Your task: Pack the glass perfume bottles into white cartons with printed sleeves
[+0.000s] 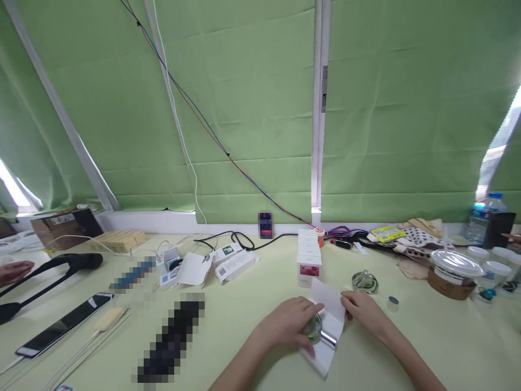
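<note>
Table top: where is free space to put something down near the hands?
Bare table lies right of the right hand, before the lidded cup. Another bare patch lies left of the left hand. Behind the white box, cartons and cables crowd.

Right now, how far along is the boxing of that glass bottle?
Done: a stack of closed white boxes stands just behind the hands. In hand: the left hand holds a greenish glass bottle with a silver part at an open white carton, whose flap the right hand holds. The bottle is not fully inside yet. Left: a second glass bottle sits unboxed on the table.
</note>
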Tool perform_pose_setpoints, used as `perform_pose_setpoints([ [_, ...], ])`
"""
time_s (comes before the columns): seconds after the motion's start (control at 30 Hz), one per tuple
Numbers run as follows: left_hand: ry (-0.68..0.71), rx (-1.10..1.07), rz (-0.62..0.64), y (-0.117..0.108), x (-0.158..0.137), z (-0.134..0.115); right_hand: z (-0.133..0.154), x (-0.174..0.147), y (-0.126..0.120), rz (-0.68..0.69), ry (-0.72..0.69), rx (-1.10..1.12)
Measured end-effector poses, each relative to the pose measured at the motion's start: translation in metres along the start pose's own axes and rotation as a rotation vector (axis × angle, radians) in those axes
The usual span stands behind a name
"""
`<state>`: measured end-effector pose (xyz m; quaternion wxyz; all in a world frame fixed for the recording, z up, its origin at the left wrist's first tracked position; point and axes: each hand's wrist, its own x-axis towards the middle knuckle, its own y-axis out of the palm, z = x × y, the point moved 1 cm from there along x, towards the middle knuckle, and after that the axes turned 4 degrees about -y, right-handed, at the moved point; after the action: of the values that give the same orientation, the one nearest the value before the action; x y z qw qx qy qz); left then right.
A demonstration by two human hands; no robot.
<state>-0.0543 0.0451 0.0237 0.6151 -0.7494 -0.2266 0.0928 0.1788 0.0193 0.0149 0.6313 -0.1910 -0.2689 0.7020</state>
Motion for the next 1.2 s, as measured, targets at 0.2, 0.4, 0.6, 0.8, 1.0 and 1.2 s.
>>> perform_pose_setpoints([
  [0.2, -0.144, -0.230, 0.127, -0.001, -0.006, 0.010, -0.006, -0.001, -0.004, 0.143, 0.125, 0.230],
  [0.4, -0.269, -0.600, -0.495, -0.034, -0.025, 0.014, 0.003, -0.006, 0.030, 0.273, 0.177, 0.507],
  [0.6, -0.321, -0.460, -1.091, -0.043, -0.035, 0.001, 0.037, 0.012, 0.090, 0.114, 0.067, 0.782],
  [0.8, -0.228, -0.221, -0.948, -0.031, -0.034, -0.006, 0.060, 0.024, 0.120, 0.163, -0.060, 0.866],
  [1.0, -0.415, -0.180, -0.802, -0.016, -0.025, 0.006, 0.029, 0.018, 0.098, 0.032, 0.015, 0.821],
  [1.2, -0.424, -0.079, -0.618, 0.002, -0.014, -0.001, 0.012, 0.009, 0.084, -0.100, 0.003, 0.701],
])
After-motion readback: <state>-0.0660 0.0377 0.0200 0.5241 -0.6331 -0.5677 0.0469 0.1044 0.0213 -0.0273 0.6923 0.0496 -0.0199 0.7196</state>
